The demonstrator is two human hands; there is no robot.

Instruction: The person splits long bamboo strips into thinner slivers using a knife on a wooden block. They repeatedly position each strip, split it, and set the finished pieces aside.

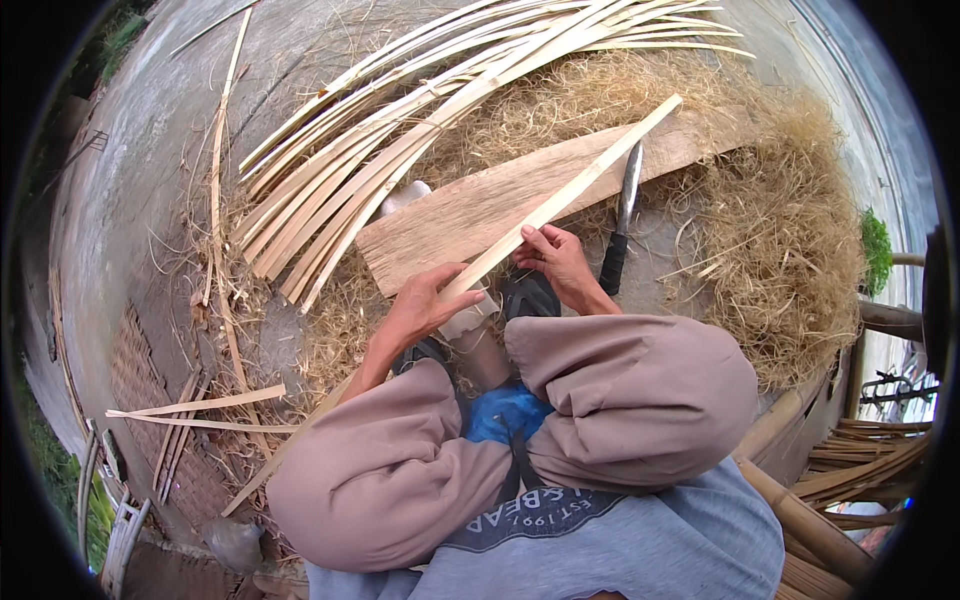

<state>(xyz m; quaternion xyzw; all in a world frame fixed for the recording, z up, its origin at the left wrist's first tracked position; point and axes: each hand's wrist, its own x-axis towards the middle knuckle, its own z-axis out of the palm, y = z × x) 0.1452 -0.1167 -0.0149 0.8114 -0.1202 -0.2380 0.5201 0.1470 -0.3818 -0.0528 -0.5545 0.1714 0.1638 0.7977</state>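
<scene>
A long pale bamboo strip [590, 177] runs diagonally in front of me, from the upper right down towards my left knee. My left hand [425, 303] is closed round its lower part, thumb lying along it. Further up, my right hand [560, 265] pinches its near edge between thumb and fingers. Beneath the strip lies a flat wooden board [440, 222], tilted up to the right. Just right of my right hand is a knife [626, 200] with a black-wrapped handle, its tip against the board.
A fanned bundle of bamboo strips [400, 130] lies beyond the board. Curly shavings [790, 230] are heaped at the right and behind it. Loose strips [215, 400] and a woven mat [150, 390] lie at the left. Bamboo poles [800, 520] are at the lower right.
</scene>
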